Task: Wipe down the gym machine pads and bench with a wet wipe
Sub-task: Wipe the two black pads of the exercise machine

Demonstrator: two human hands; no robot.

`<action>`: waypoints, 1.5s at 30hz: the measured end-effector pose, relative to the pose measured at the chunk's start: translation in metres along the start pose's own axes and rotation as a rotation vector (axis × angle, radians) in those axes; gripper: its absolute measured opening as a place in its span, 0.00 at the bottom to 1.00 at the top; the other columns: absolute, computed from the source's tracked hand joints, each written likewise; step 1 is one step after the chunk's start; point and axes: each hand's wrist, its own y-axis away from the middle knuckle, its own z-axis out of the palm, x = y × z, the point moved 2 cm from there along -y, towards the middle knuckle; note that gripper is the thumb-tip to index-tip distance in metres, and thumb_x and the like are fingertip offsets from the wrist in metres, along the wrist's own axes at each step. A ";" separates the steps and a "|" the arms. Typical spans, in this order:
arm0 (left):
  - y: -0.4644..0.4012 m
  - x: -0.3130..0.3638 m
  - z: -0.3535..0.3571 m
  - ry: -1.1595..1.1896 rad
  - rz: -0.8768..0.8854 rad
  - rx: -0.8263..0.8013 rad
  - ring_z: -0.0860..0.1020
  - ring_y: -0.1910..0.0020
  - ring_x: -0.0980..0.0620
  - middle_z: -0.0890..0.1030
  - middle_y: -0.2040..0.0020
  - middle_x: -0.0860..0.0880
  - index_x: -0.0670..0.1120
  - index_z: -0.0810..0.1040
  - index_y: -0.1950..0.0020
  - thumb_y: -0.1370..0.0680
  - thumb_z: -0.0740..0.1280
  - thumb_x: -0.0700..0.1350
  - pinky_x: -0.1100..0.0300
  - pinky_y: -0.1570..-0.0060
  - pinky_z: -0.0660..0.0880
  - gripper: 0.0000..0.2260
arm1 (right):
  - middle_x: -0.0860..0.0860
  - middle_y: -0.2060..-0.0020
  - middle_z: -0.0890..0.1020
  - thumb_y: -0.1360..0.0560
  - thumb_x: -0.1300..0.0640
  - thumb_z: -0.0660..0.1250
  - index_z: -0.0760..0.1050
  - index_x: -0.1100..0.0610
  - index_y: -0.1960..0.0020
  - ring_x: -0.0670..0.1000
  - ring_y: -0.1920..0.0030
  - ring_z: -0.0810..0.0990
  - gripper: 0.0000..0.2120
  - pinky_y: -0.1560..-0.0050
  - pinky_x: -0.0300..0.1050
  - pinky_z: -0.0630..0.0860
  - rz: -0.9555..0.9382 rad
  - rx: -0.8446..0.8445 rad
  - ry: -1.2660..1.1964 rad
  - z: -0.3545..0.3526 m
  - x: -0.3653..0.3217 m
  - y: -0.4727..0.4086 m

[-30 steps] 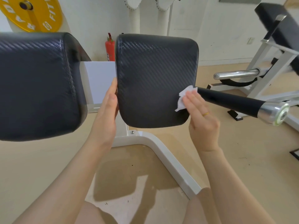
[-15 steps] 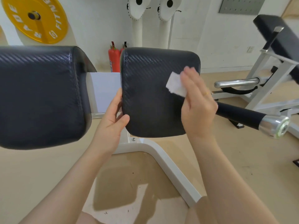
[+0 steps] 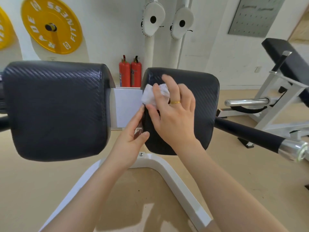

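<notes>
The right hand (image 3: 173, 118) presses a crumpled wet wipe (image 3: 151, 96) under spread fingers onto the right pad (image 3: 204, 104) — the left hand (image 3: 132, 139) grips that pad's inner edge, thumb in front.

The two pads (image 3: 56, 111) wear black vinyl with a woven carbon-fibre texture and soft sheen. The wipe (image 3: 150, 96) is crumpled white cloth-like paper. The frame (image 3: 175, 185) is glossy white painted metal; the bar end (image 3: 292, 149) polished chrome.

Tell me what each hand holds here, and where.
Right hand presses the bunched wipe on the right pad; left hand grips that pad's inner edge.
</notes>
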 end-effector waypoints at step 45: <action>0.010 -0.016 0.011 0.178 -0.054 -0.009 0.66 0.32 0.64 0.67 0.30 0.59 0.52 0.59 0.26 0.21 0.56 0.32 0.68 0.36 0.66 0.27 | 0.54 0.60 0.82 0.24 0.63 0.61 0.81 0.62 0.55 0.43 0.60 0.76 0.10 0.56 0.29 0.67 0.378 0.078 -0.331 -0.060 0.071 0.019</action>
